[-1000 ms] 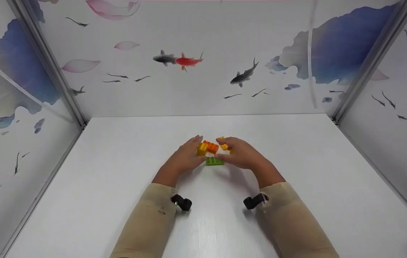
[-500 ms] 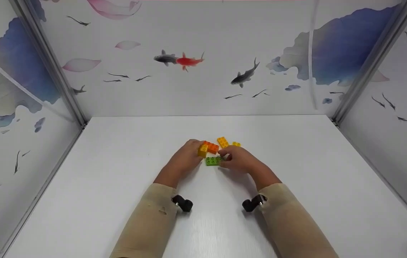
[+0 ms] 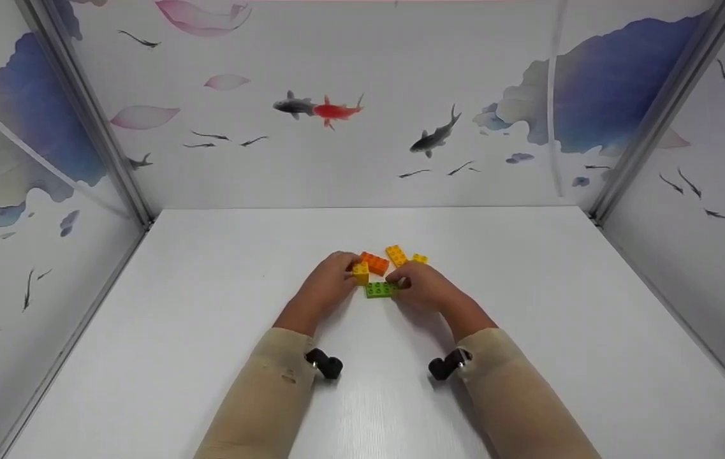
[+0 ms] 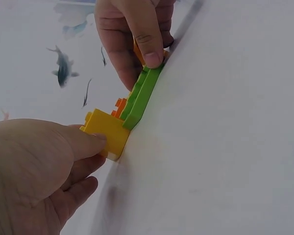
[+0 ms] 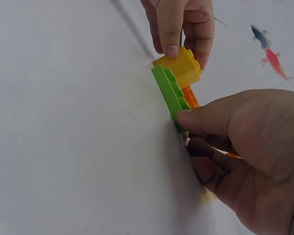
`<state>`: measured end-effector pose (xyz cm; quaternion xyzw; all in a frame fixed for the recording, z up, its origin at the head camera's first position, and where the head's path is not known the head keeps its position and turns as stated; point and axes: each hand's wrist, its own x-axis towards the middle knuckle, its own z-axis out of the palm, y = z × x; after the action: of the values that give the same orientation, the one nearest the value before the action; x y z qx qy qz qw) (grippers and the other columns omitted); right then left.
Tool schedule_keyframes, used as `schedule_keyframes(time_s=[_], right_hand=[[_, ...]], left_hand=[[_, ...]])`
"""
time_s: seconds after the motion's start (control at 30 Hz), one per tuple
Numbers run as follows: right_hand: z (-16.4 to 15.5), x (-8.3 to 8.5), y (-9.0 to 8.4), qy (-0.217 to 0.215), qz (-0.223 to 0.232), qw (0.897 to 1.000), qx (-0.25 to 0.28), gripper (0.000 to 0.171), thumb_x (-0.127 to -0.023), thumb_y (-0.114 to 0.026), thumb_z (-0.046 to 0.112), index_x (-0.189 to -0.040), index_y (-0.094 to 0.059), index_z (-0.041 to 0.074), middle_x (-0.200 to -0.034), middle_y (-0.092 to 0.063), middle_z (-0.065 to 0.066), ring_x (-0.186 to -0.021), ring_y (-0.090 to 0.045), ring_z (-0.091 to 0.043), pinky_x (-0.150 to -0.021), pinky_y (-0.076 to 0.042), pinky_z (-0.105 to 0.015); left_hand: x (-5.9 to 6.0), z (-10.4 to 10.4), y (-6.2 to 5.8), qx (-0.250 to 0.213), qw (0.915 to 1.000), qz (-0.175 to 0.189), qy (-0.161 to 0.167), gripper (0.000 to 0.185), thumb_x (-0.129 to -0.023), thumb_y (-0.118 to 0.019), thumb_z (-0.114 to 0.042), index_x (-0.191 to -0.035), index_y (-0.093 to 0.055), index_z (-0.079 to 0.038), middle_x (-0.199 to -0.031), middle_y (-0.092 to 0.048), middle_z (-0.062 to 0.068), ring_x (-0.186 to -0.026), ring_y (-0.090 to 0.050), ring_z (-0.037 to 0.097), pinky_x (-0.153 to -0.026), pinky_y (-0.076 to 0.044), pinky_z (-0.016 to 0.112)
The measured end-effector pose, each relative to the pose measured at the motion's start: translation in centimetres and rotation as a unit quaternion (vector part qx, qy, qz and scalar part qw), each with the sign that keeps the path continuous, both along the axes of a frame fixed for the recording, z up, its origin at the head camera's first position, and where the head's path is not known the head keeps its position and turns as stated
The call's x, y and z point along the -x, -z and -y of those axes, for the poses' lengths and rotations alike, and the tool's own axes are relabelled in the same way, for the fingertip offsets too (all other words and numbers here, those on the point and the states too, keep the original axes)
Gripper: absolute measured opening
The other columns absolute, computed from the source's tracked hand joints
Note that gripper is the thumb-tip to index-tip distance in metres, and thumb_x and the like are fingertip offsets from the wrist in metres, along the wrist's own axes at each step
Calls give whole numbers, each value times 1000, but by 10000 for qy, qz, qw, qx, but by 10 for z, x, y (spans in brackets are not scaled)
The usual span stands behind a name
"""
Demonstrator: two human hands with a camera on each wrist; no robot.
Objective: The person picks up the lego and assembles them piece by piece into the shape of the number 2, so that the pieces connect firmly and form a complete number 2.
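My left hand (image 3: 326,280) holds a tall yellow toy brick (image 3: 361,274) between thumb and fingers; in the left wrist view the thumb lies on the side of this yellow brick (image 4: 112,128). At its right, my right hand (image 3: 426,287) pinches the right end of a flat green brick (image 3: 379,291) with studs on top. The green brick (image 5: 167,93) lies very close to the yellow one in the right wrist view; whether they touch I cannot tell. Just behind both sits an orange brick (image 3: 375,262), partly hidden in the wrist views.
A flat yellow-orange brick (image 3: 396,255) lies beyond the right hand, with a small yellow brick (image 3: 419,258) beside it, partly hidden by that hand. The white table (image 3: 362,408) is enclosed by printed panels (image 3: 362,166) at the back and sides.
My right hand has come back from the yellow bricks at the right and now pinches the green brick. My left hand's fingers have drawn in around the tall yellow brick.
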<state>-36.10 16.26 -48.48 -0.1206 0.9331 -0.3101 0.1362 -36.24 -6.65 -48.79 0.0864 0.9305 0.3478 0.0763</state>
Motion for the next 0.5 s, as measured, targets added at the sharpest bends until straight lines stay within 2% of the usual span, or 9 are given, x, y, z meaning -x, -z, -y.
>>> schedule_keyframes(time_s=[0.17,0.4,0.5], right_hand=[[1,-2,1,-89,30,10000,12,31,-99,-75,14,-129,-78,22,-120,-76,2,-106,-66,-21,-107,-57,-45],[7,-6,-1,-132,14,9999,-8,34,-97,-79,13,-129,-78,23,-117,-76,3,-104,-66,-22,-106,-57,-44],[11,-7,-2,-176,38,9998,-16,35,-96,-80,12,-129,-79,24,-114,-76,4,-103,-66,-22,-106,-57,-44]], left_hand=[[-3,1,-1,-135,9999,-37,5,49,-106,-70,-23,-152,-56,-16,-159,-54,2,-148,-51,22,-129,-39,45],[-7,8,-10,-348,9993,-160,-24,47,-103,-74,-20,-148,-59,-20,-151,-59,0,-141,-57,21,-125,-45,43],[-7,12,-13,-476,9988,-91,12,47,-103,-74,-18,-147,-59,-22,-151,-58,-1,-141,-58,22,-124,-46,44]])
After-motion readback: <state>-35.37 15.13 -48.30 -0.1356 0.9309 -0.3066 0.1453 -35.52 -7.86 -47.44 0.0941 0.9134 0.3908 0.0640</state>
